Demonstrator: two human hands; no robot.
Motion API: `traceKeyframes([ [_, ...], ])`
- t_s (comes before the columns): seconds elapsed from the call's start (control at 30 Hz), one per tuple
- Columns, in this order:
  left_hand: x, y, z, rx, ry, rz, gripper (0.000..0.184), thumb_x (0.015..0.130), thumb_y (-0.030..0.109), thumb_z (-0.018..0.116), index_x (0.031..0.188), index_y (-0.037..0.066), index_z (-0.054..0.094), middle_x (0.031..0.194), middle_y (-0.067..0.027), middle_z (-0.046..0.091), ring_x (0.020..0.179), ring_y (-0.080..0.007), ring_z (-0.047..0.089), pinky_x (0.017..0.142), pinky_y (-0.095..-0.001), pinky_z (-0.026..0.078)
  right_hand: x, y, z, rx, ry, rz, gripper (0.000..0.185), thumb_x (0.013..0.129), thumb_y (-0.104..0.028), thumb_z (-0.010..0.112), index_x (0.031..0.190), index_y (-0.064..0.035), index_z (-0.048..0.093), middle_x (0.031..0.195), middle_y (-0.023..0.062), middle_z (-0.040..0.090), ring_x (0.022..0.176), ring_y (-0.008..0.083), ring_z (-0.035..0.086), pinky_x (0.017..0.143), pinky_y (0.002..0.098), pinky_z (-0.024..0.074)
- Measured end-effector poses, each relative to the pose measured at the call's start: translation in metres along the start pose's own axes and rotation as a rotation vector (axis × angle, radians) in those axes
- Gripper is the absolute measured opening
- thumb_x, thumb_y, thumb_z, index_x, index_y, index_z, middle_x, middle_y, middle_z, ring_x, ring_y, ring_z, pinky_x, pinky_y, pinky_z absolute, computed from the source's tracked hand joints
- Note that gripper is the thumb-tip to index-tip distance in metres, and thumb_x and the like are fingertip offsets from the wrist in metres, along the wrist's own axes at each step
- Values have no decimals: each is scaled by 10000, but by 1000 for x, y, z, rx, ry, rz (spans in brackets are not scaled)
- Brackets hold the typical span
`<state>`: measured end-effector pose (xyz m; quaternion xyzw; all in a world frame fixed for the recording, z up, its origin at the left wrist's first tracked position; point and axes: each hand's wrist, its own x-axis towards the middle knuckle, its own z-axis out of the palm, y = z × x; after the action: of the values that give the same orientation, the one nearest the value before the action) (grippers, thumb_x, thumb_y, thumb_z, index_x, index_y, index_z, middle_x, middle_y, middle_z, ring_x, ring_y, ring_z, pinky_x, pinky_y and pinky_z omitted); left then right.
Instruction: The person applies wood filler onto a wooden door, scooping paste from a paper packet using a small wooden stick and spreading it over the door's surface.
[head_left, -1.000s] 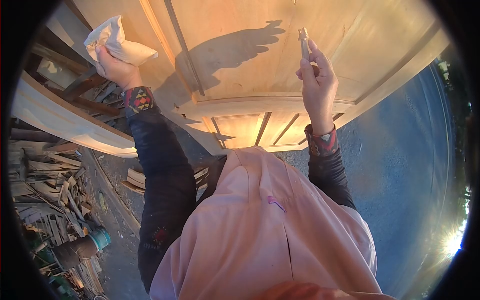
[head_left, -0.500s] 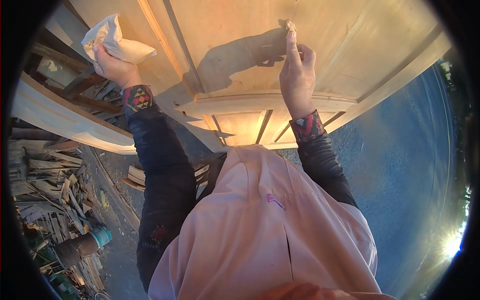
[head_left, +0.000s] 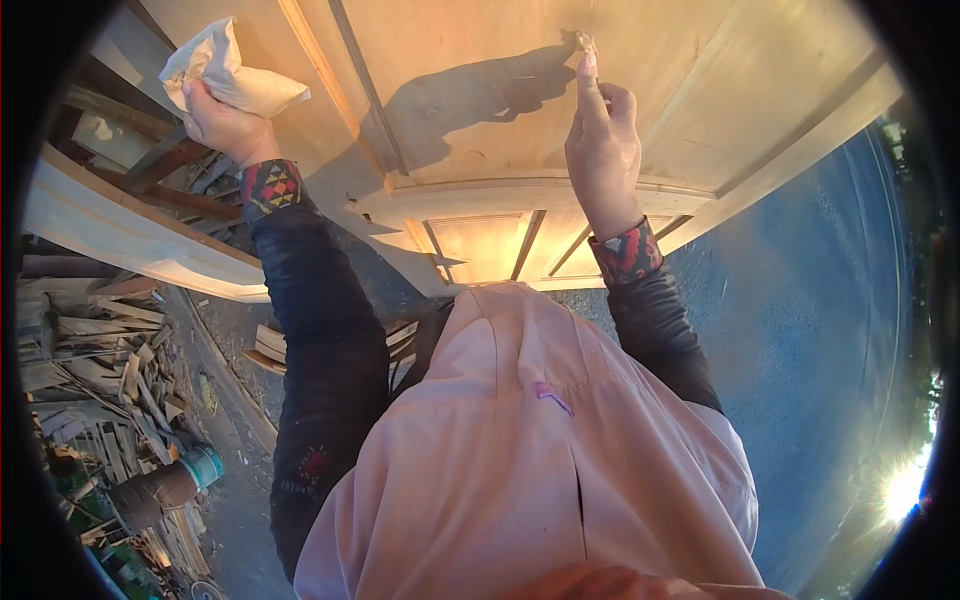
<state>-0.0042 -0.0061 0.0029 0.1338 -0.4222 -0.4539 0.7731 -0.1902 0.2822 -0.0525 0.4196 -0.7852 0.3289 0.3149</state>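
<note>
A pale, crumpled bag [head_left: 255,88] is gripped in my left hand [head_left: 228,125], its open top folded near my thumb. My right hand [head_left: 604,150] holds a small, thin tool, mostly hidden behind my fingers, with a lump of pale paste [head_left: 585,43] at its tip. That tip is at the surface of a panelled wooden door [head_left: 500,130], by a faint mark in the upper panel. The shadow of my right hand falls on the panel to the left of it.
Scrap wood [head_left: 100,370] lies heaped at the left, with a teal-rimmed container [head_left: 203,467] by it. Another curved-looking board [head_left: 140,235] stands at the left. Curved wood pieces [head_left: 270,347] lie on the ground. Low sun glares at the right.
My right hand has moved left and up from beside the panel mark, bringing the pasted tip to the door. My left hand with the bag has shifted slightly up and left.
</note>
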Motion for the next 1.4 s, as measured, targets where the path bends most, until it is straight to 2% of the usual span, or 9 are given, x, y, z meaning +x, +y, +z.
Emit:
traceKeyframes([
  [0.2, 2, -3, -5, 22, -10, 5, 378, 878, 269, 525, 1054, -64, 553, 1029, -123, 568, 902, -196, 581, 747, -333, 493, 3, 3, -17, 176, 32, -21, 468, 839, 24, 548, 1285, -114, 537, 902, 103, 556, 771, 220, 589, 653, 309, 512],
  [0.6, 6, -9, -8, -8, 10, -14, 386, 868, 267, 536, 1057, -70, 557, 1028, -129, 568, 901, -205, 583, 750, -337, 497, -7, 12, 14, 110, 31, -45, 517, 827, 35, 543, 1319, -115, 495, 891, 93, 555, 771, 216, 586, 651, 324, 506],
  [0.7, 3, -5, -6, 48, 11, -11, 389, 867, 264, 540, 1063, -72, 555, 1027, -129, 569, 898, -205, 583, 748, -336, 497, -11, 13, -6, 113, -57, -18, 536, 809, 4, 569, 1319, -147, 496, 892, 104, 541, 715, 228, 596, 579, 336, 523],
  [0.9, 4, -11, -12, 109, -43, 48, 378, 866, 256, 541, 1057, -70, 556, 1014, -124, 573, 883, -201, 585, 742, -331, 497, 28, -2, -24, 79, 15, -31, 477, 826, -24, 553, 1289, -138, 531, 858, 115, 546, 661, 245, 592, 581, 353, 520],
  [0.97, -1, 1, -2, 1, 13, -39, 371, 866, 252, 541, 1051, -69, 558, 1012, -122, 574, 882, -201, 585, 740, -330, 497, 14, -5, -20, 65, -15, 24, 432, 854, -24, 534, 1273, -132, 550, 808, 107, 546, 686, 235, 581, 614, 340, 504],
  [1.1, 7, -15, -16, 180, -66, 110, 365, 867, 253, 536, 1039, -68, 561, 1004, -119, 575, 877, -203, 586, 735, -331, 496, -10, -8, -27, 13, -194, 135, 385, 870, -36, 534, 1243, -121, 577, 752, 100, 537, 680, 232, 572, 626, 333, 494],
  [1.17, 8, -15, -16, 169, -77, 112, 366, 868, 256, 535, 1035, -69, 563, 999, -122, 576, 875, -205, 586, 734, -333, 496, 8, -9, -43, 71, -146, 85, 427, 846, -39, 544, 1262, -133, 557, 817, 113, 554, 672, 247, 591, 602, 354, 507],
  [1.3, 3, -6, -9, 70, -27, 10, 370, 867, 260, 535, 1030, -71, 564, 997, -124, 575, 875, -208, 585, 736, -337, 496, 24, 1, -31, 117, -46, 26, 395, 851, -59, 554, 1238, -131, 580, 826, 109, 574, 662, 251, 596, 593, 352, 500],
  [1.4, 5, -6, -9, 47, -6, -12, 369, 867, 256, 535, 1032, -73, 562, 1004, -127, 572, 877, -209, 584, 739, -340, 496, 4, 5, -32, 201, -136, 91, 315, 868, -83, 568, 1179, -103, 619, 784, 92, 577, 647, 216, 589, 592, 322, 484],
])
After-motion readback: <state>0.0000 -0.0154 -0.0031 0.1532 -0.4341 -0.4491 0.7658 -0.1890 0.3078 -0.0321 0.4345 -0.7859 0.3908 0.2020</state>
